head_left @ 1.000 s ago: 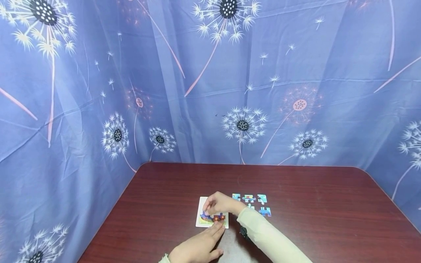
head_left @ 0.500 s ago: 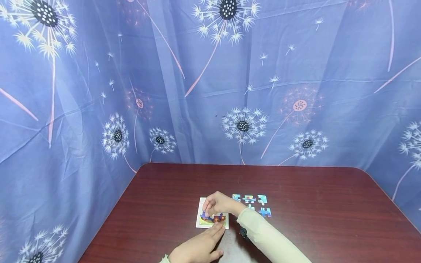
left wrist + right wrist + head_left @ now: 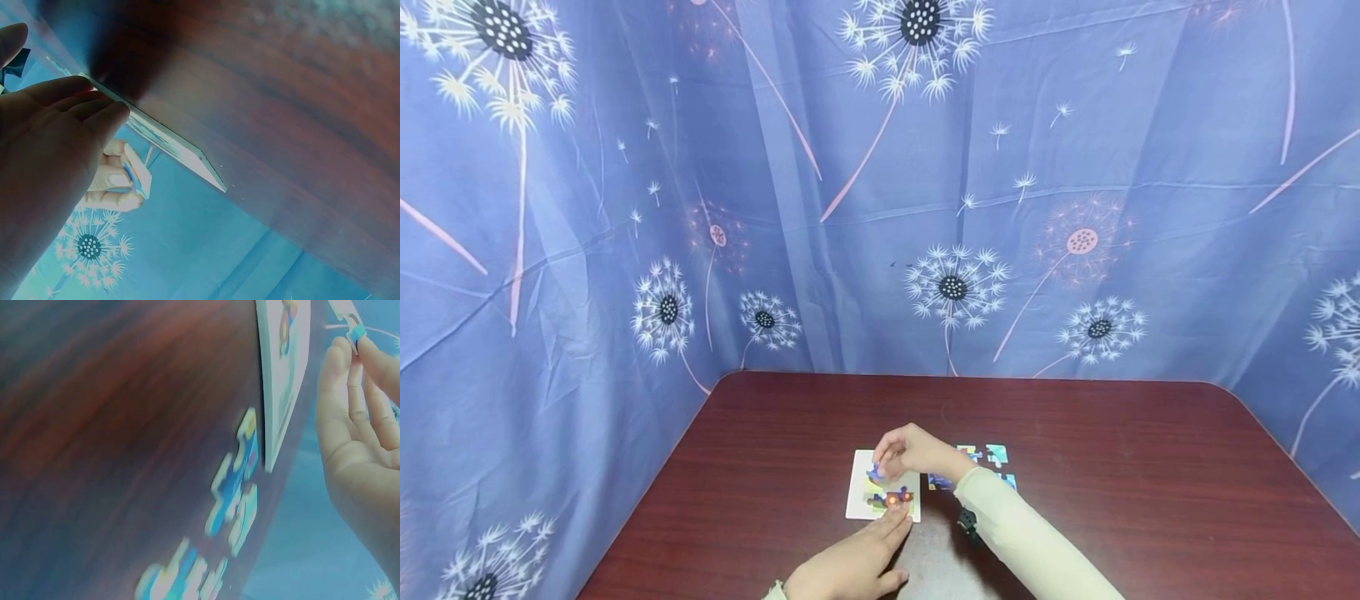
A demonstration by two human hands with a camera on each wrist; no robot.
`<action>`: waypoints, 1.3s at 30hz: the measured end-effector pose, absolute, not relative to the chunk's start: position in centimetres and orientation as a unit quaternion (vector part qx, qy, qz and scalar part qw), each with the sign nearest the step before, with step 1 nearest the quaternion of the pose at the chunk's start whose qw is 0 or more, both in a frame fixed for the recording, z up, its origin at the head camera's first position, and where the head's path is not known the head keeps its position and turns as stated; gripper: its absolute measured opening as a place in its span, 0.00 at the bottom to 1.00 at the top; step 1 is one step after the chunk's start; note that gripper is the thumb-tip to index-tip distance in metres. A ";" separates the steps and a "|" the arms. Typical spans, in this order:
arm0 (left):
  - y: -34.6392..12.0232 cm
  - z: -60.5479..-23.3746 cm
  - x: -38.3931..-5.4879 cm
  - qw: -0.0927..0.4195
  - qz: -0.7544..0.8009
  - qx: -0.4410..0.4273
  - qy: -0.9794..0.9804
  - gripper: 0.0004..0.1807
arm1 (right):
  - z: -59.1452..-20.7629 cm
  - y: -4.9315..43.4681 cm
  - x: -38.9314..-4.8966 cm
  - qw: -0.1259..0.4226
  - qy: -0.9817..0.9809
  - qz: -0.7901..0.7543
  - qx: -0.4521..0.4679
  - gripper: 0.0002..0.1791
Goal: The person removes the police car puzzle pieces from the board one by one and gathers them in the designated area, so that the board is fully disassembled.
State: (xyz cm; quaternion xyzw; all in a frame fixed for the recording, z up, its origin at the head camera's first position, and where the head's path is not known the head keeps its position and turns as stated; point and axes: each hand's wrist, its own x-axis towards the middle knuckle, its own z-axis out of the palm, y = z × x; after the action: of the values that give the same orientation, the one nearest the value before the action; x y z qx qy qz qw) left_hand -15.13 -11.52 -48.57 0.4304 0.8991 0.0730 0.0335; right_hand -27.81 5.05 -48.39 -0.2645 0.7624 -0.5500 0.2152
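A small white-framed puzzle board point(image 3: 853, 510) lies on the table, with joined train pieces point(image 3: 899, 498) along its near right part. My left hand point(image 3: 853, 557) is stretched out flat, its straight fingertips at the board's near edge. Above the board's left half, my right hand point(image 3: 913, 452) pinches a blue and yellow jigsaw piece point(image 3: 874, 476) between thumb and fingers. In the right wrist view this jigsaw piece point(image 3: 357, 332) stands tilted at the fingertips, raised off the board. The left wrist view shows the held jigsaw piece point(image 3: 142, 172) beyond the board's edge.
Several loose jigsaw pieces point(image 3: 997, 453) lie right of the board, partly hidden by my right wrist. In the right wrist view, loose pieces point(image 3: 234, 481) lie close beside the frame. A dandelion-print curtain point(image 3: 880, 317) hangs behind the dark red table point(image 3: 1112, 467).
My right hand has lifted a jigsaw piece out of the board's lower left and moved slightly up and right, exposing white backing there. The left hand has stayed at the near edge.
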 end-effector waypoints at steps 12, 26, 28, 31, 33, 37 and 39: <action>-11.6 -48.6 -15.0 0.051 0.078 0.412 0.907 0.34 | -47.9 9.6 -28.3 0.202 0.769 -0.546 -0.262 0.06; -11.6 -48.3 -14.9 0.081 0.088 0.394 0.911 0.35 | -47.8 13.8 -26.2 0.217 0.771 -0.543 -0.253 0.07; -11.6 -48.3 -14.9 0.079 0.089 0.394 0.911 0.34 | -47.9 14.2 -25.8 0.223 0.767 -0.546 -0.254 0.08; -11.6 -48.3 -14.9 0.071 0.088 0.398 0.910 0.35 | -48.2 14.5 -25.2 0.233 0.764 -0.545 -0.256 0.09; -11.6 -48.2 -14.8 0.066 0.087 0.399 0.910 0.35 | -48.7 14.5 -25.0 0.237 0.761 -0.546 -0.260 0.10; -11.6 -48.2 -14.8 0.063 0.085 0.401 0.910 0.34 | -49.2 14.4 -24.5 0.247 0.756 -0.546 -0.262 0.11; -11.6 -48.2 -14.8 0.066 0.086 0.403 0.909 0.34 | -49.3 14.2 -24.3 0.247 0.758 -0.542 -0.265 0.10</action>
State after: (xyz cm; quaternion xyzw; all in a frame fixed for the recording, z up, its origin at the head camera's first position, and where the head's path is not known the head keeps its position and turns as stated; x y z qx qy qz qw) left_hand -14.81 -11.62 -48.21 0.4027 0.9088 0.0863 0.0660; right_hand -24.30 14.22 -49.27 -0.2646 0.7582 -0.5422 0.2473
